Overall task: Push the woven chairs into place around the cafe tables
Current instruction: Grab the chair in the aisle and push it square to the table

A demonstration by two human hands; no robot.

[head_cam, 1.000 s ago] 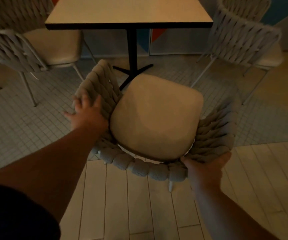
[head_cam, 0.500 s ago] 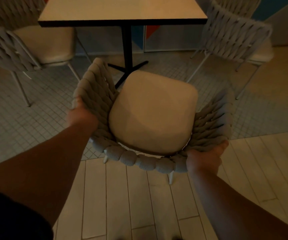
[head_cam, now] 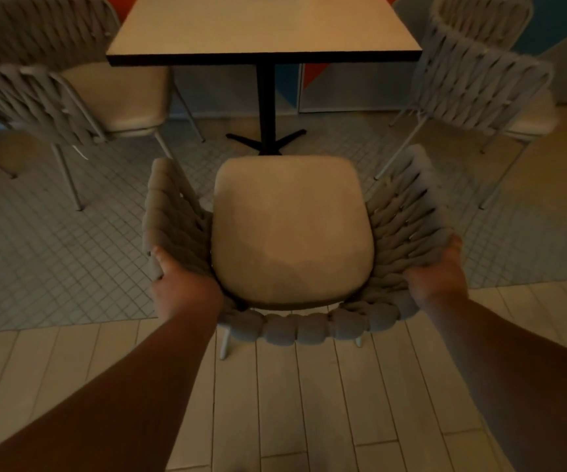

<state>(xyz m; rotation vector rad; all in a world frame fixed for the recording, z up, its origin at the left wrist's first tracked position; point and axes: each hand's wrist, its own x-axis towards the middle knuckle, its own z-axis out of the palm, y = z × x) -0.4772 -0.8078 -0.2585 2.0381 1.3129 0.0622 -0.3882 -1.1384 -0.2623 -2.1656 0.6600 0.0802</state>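
Both hands grip the woven chair [head_cam: 292, 229]. Left hand [head_cam: 186, 287] wraps the back-left corner of the woven rim, thumb up along the armrest. Right hand [head_cam: 437, 272] clasps the back-right corner, fingers hidden behind the weave. Chair faces the surface [head_cam: 261, 25] squarely, seat front near the black pedestal base [head_cam: 266, 139], not yet under the top edge. Rear legs on the planks, seat out over the small tiles. Step in hand, my read: a straight push forward. To do it well, I push evenly on both corners so it doesn't yaw and line the seat up with the pedestal. I go slow so no leg catches on the tile seams, and stop before the armrests hit the surface edge. Left side chair [head_cam: 37, 93] and right side chair [head_cam: 479, 73] stand apart, so I expect no clash.
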